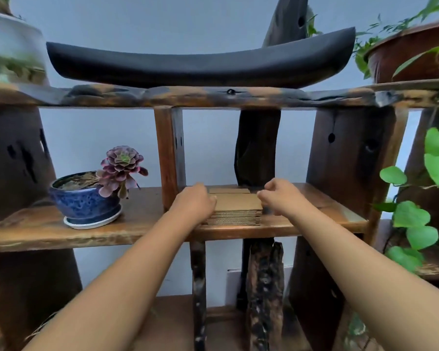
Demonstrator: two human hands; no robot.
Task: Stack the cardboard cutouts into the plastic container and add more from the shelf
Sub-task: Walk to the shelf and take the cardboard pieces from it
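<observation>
A stack of brown cardboard cutouts (237,207) lies on the middle wooden shelf (302,224). A second, lower pile of cutouts (229,190) sits just behind it. My left hand (194,201) presses against the left side of the front stack, thumb on its top edge. My right hand (280,195) hovers at the stack's right edge, fingers curled, touching or nearly touching the top sheet. Whether either hand has a firm hold is unclear. The plastic container is out of view.
A blue glazed pot (84,201) with a purple succulent (122,168) stands on the shelf to the left. A wooden post (169,158) rises beside my left hand. A black cushion (200,64) rests on the upper shelf. Green vines (413,214) hang at right.
</observation>
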